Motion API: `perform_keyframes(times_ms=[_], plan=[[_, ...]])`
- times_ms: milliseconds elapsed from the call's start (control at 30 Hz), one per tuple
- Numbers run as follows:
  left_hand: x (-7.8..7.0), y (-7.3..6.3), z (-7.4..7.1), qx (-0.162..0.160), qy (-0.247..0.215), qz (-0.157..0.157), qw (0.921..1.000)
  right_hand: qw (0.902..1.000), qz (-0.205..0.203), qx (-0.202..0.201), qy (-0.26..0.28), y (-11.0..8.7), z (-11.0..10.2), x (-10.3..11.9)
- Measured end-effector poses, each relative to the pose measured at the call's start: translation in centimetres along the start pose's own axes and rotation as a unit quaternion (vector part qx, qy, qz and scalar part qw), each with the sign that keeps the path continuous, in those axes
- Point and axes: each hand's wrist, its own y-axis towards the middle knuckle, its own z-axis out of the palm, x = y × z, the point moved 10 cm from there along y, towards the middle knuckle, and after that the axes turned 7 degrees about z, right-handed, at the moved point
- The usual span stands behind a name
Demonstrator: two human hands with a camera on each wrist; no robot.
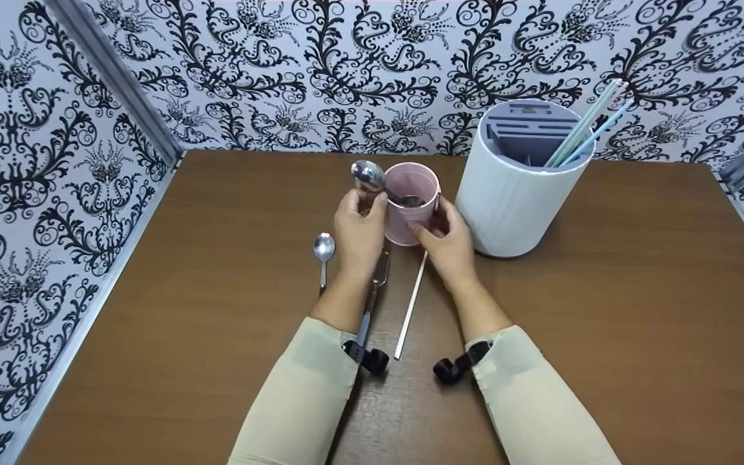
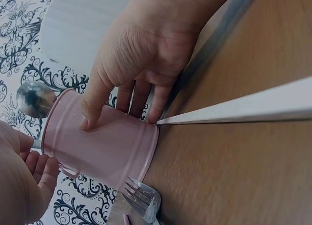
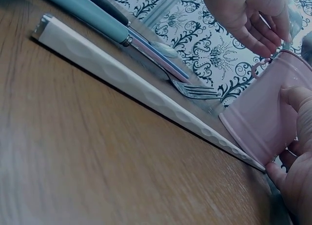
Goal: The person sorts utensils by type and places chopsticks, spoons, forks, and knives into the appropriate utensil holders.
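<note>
My right hand grips a small pink metal bucket, thumb on its near side and fingers round the far side. A metal spoon is pinched in my left hand at the bucket's left rim, bowl up. Inside the bucket, more shiny metal shows near the bottom, its shape partly hidden. In the right wrist view the bucket stands by the thin end of a white chopstick. Close to its base lies a fork with a blue-green handle.
Left of my left forearm lies another spoon with a dark handle. A tall white utensil holder with slots stands to the right, with pale green and blue sticks in it. Patterned walls bound the brown table behind and at the sides.
</note>
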Motion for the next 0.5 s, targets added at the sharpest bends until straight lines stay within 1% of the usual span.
perform_keyframes(times_ms=[100, 267, 500], plan=[[-0.2, -0.1, 0.0, 0.000, -0.001, 0.003, 1.0000, 1.0000, -0.002, -0.002, 0.008, -0.1, -0.1, 0.1], [-0.2, -0.4, 0.0, 0.006, -0.017, 0.001, 0.9998, 1.0000, -0.001, -0.007, 0.003, -0.5, -0.6, 0.3], [0.2, -1.2, -0.6, 0.004, -0.039, -0.008, 0.9992, 0.9993, 0.014, -0.004, -0.033, -1.6, -1.5, 0.4]])
